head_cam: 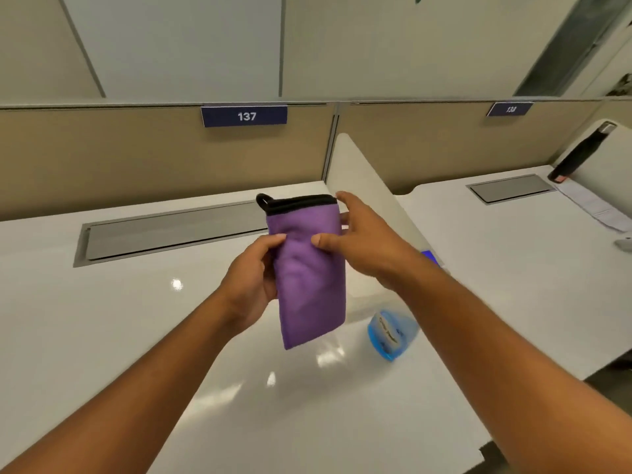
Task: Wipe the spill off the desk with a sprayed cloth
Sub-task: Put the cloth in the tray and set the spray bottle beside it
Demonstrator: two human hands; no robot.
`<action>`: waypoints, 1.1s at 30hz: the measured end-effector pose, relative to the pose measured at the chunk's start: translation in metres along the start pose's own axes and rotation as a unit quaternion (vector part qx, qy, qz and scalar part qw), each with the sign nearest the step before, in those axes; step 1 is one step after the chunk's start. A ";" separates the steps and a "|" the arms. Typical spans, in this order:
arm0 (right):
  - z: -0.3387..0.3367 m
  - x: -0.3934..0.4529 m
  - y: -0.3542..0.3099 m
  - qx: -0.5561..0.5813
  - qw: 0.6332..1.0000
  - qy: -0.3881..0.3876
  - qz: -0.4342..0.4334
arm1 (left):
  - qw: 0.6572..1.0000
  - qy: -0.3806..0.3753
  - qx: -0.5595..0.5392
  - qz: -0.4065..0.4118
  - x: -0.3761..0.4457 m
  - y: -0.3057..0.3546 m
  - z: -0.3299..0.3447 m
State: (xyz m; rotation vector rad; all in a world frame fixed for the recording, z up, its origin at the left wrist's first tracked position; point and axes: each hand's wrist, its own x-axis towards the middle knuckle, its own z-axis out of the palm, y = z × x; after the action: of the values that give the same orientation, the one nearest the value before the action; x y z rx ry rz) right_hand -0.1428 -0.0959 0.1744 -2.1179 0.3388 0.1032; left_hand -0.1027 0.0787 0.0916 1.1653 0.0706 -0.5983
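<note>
Both hands were up over the desk (102,336), and between them hung the purple cloth (309,278), folded long, black trim at its top. The left hand (251,285) pinched the cloth's left edge, thumb in front. The right hand (367,244) clasped the cloth's right side, thumb pressed on the front. Below and right of the cloth stood the blue spray bottle (390,333), on the desk.

A dark blue number sign reading 137 (244,116) hangs on the beige partition (136,155). A black slim bottle (581,152) leans at the neighbouring desk's far right corner, beside a grey metal cable flap (512,188).
</note>
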 end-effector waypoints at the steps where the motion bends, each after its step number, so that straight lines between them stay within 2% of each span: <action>1: -0.017 0.010 -0.005 0.029 0.999 -0.019 0.005 | 1.000 -0.018 0.009 0.006 0.007 0.006 0.007; 4: -0.063 0.043 -0.014 0.086 0.993 -0.086 0.010 | 0.998 -0.050 0.035 0.032 0.031 0.022 0.028; 7: -0.095 0.076 -0.014 0.096 0.989 -0.116 0.002 | 0.997 -0.042 0.031 0.056 0.059 0.032 0.048; 13: -0.112 0.136 0.022 0.110 0.989 -0.098 -0.023 | 0.998 -0.015 0.007 0.064 0.120 0.024 0.077; 19: -0.114 0.178 0.062 0.104 0.993 -0.055 -0.018 | 0.999 -0.027 0.039 0.020 0.182 0.009 0.082; 25: -0.104 0.208 0.090 0.066 0.997 -0.039 0.025 | 0.988 -0.031 0.150 0.031 0.221 -0.013 0.074; 29: -0.094 0.220 0.099 0.012 0.998 -0.036 0.049 | 0.941 -0.030 0.318 0.117 0.232 -0.022 0.065; 33: -0.083 0.225 0.101 -0.049 0.992 -0.068 0.091 | 0.932 -0.013 0.347 0.106 0.238 -0.032 0.054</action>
State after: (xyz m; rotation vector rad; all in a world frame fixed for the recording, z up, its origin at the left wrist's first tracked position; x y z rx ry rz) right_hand 0.0398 -0.2617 0.0906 -2.1603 0.4527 0.3757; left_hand 0.0695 -0.0739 0.0025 1.8216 -0.3114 -0.4519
